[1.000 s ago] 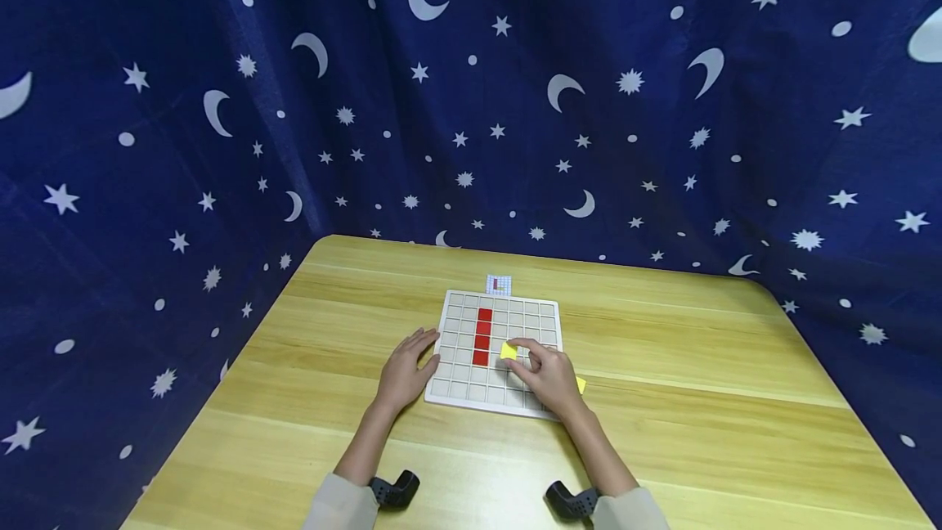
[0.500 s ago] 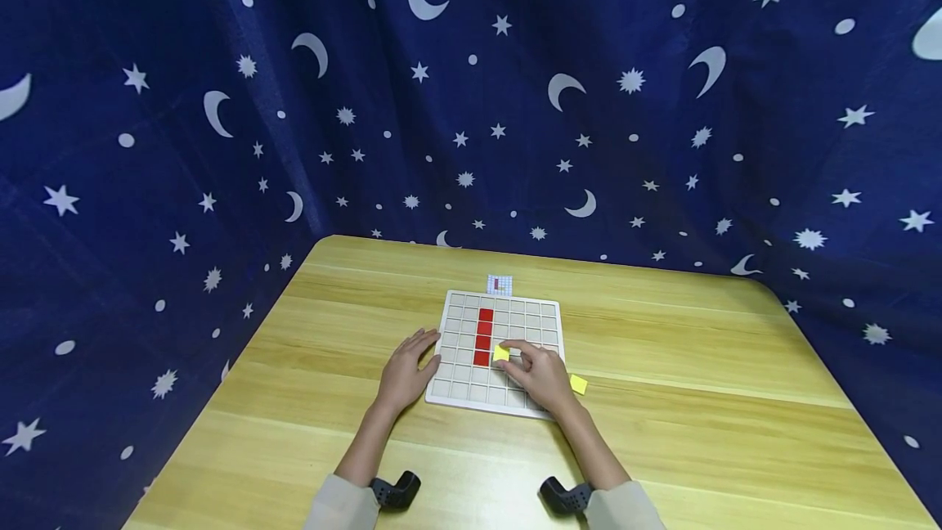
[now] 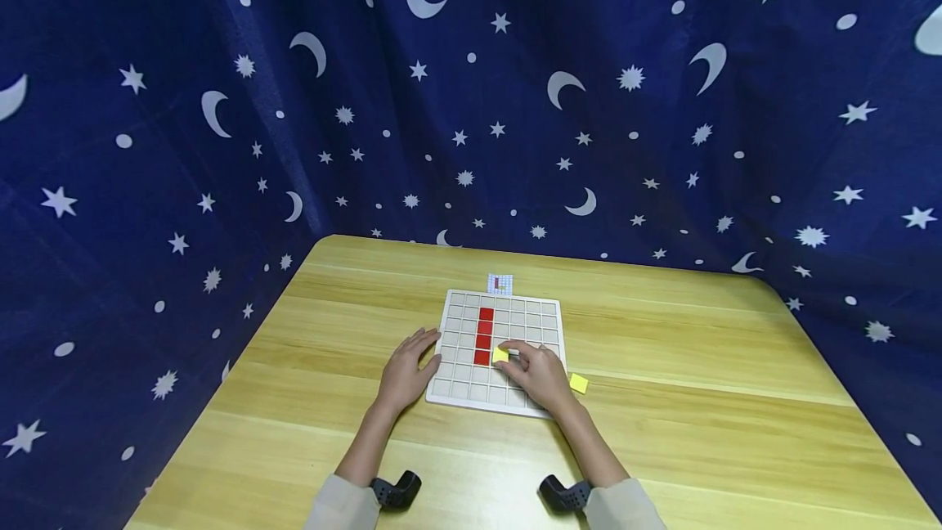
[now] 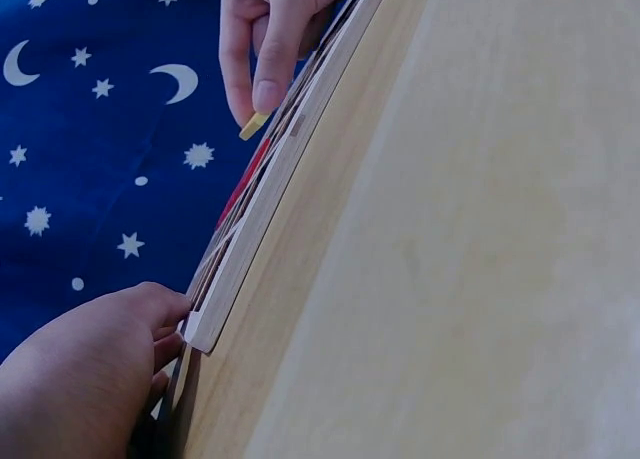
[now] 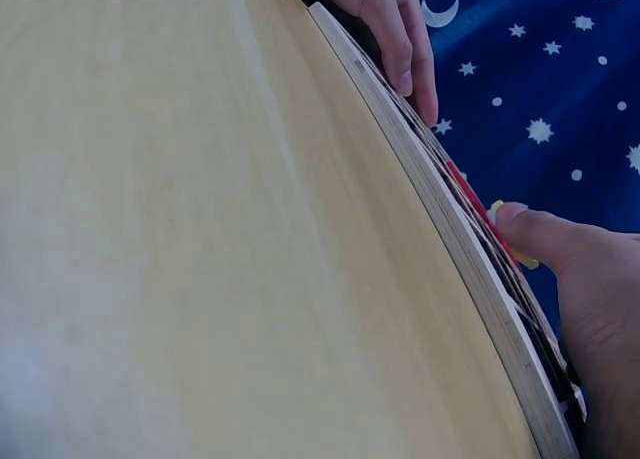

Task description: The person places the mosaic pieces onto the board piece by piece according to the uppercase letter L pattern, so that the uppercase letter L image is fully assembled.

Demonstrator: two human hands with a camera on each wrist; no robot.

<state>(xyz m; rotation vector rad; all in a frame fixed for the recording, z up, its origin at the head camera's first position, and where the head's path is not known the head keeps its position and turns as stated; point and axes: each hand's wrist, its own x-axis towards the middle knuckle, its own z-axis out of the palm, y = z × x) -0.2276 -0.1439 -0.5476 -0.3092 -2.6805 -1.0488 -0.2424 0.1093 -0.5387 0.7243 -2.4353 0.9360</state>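
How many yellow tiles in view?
2. One yellow tile is pinched by the right hand, just right of the lowest red tile; the other yellow tile lies on the table, right of the board. The right hand could hide more.

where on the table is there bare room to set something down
The table has wide bare patches right of the loose yellow tile and left of the left hand; a smaller one lies between the black wrist devices. It is crowded on the grid board, where the right hand pinches another yellow tile beside the red tiles.
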